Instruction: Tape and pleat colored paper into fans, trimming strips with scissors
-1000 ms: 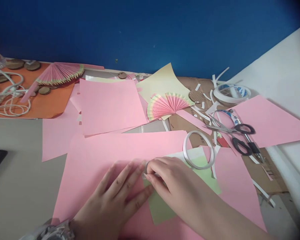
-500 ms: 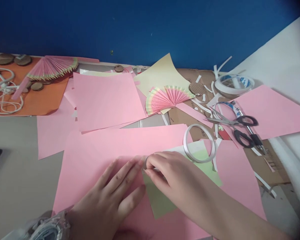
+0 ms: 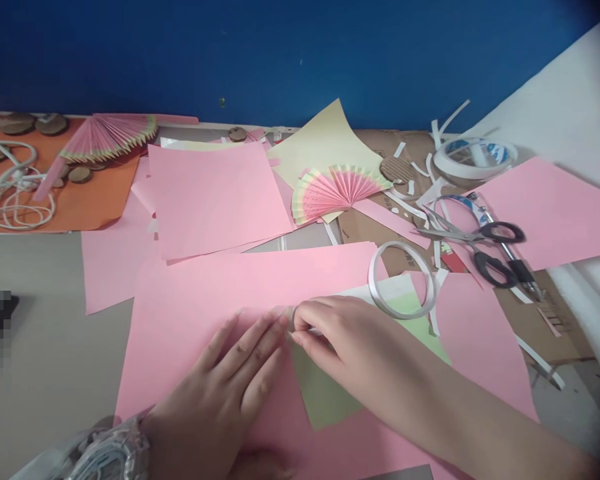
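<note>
Sheet of green paper lies on a large pink sheet, toward the near side of the grey table; table's near edge out of view. White band along the green paper's far edge, running out of sight behind the right hand.

Right hand: fingers curled narrow, thumb and forefinger close together over the green paper's far left part; cannot tell if anything is pinched. Left hand: flat, fingers straight, resting on the pink sheet, tips just beside the right thumb.

Handling, by judgement: green paper light, limp, apt to slide, creases under a hard grip. Best hold: flat fingers near its lower left corner, clear of the band, which may be tacky.

Tape ring overlaps the green paper's far right corner. Scissors farther toward table's right edge. Pleated fan nearer the back edge.
</note>
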### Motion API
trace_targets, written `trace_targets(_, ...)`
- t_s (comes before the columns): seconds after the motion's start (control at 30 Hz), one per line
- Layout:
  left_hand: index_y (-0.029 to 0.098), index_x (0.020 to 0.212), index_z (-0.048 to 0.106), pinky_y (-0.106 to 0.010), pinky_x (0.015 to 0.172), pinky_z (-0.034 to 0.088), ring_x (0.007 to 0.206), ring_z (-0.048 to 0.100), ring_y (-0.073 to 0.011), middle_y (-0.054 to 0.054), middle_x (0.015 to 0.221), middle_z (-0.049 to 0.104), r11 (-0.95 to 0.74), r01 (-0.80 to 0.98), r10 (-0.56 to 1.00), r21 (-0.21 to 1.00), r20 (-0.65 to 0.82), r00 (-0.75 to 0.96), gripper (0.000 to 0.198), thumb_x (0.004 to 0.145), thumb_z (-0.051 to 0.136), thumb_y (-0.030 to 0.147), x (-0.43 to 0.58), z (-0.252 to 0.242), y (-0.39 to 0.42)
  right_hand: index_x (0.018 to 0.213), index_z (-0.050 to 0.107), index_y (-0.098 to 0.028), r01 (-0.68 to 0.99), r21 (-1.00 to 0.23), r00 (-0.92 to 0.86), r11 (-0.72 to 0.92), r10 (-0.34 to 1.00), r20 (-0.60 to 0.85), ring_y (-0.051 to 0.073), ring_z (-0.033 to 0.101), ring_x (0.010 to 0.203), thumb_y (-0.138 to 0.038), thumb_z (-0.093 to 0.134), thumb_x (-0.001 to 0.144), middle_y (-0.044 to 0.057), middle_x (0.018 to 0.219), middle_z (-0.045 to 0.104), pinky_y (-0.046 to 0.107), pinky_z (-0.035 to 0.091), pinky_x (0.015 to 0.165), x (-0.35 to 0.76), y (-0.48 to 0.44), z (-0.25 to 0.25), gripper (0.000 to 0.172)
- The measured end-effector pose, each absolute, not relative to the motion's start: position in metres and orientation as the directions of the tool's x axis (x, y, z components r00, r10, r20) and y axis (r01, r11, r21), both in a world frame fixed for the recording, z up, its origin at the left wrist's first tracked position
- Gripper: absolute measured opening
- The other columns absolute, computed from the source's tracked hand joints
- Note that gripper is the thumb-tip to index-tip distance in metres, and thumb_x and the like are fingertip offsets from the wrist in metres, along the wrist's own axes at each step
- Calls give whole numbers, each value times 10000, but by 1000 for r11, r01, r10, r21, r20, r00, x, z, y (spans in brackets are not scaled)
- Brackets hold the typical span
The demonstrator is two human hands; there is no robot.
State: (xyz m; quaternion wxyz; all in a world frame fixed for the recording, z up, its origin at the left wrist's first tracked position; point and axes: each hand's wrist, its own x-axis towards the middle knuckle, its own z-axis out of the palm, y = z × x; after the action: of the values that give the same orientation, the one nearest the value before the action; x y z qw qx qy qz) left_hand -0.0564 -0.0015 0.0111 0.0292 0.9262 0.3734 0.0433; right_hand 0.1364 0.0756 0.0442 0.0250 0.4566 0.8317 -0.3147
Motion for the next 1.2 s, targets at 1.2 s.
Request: trace_targets(1.2, 50, 1346, 422, -468, 1127, 133, 1381, 249, -288, -145, 1477, 339, -653, 732, 754, 196, 76, 652, 798, 824, 422, 654, -54, 9, -7, 655, 423, -200, 769, -497, -587, 401, 751, -302, 108, 480, 574, -143, 465, 899, -57, 625, 530, 273, 280, 533, 138, 72, 43, 254)
